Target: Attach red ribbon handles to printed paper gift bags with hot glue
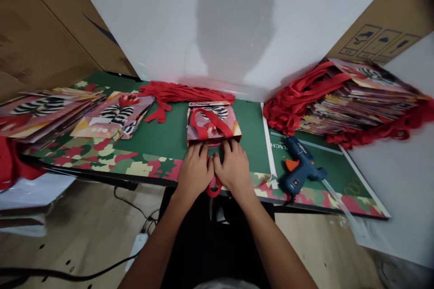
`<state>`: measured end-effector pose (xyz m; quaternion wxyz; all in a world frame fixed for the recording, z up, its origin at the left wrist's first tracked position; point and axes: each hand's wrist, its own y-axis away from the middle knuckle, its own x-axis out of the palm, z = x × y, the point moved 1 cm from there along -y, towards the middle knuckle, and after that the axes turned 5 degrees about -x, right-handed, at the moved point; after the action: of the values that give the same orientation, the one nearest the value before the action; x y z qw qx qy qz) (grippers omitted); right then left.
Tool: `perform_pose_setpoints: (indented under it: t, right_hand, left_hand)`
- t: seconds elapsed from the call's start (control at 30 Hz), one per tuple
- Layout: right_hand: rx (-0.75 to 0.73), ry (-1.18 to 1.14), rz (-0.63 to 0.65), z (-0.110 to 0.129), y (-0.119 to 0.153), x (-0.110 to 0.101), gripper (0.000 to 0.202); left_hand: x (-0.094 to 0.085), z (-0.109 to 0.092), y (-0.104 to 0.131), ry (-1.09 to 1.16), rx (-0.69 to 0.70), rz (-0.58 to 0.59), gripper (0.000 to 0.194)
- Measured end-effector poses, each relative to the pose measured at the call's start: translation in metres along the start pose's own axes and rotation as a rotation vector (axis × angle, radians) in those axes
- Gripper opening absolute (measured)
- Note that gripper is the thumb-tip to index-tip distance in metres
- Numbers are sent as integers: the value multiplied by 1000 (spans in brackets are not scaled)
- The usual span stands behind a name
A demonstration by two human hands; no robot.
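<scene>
A small printed paper bag [217, 122] with a striped picture lies in front of me, its mouth toward my body. One red ribbon handle [217, 123] loops over its upper face, and another red ribbon [213, 187] hangs below its near edge between my hands. My left hand [195, 167] grips the left part of the bag's mouth, fingertips over the rim. Gripping the right part the same way is my right hand [232, 166]. Both thumbs meet near the middle, and what lies under the fingers is hidden.
Cut red ribbons [190, 92] lie behind the bag. Flat printed bags [117, 115] and a stack [44, 113] are at left. A tall pile of ribboned bags [359, 99] and a blue glue gun [301, 167] with a glue stick are at right. A white panel [169, 22] stands behind.
</scene>
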<state>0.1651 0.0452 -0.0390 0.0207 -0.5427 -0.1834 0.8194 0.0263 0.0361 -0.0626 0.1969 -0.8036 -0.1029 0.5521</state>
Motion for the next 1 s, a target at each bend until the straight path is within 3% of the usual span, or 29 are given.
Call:
perform_pose_setpoints:
  t: [0.73,1.0]
  right_hand:
    - [-73,-53,14,-2,4,-2,49]
    - [-151,-57,135,1,2,-7,43]
  left_hand:
    - [-9,-4,4,5,6,-18,44]
    - [-6,-1,3,32,-1,9,46]
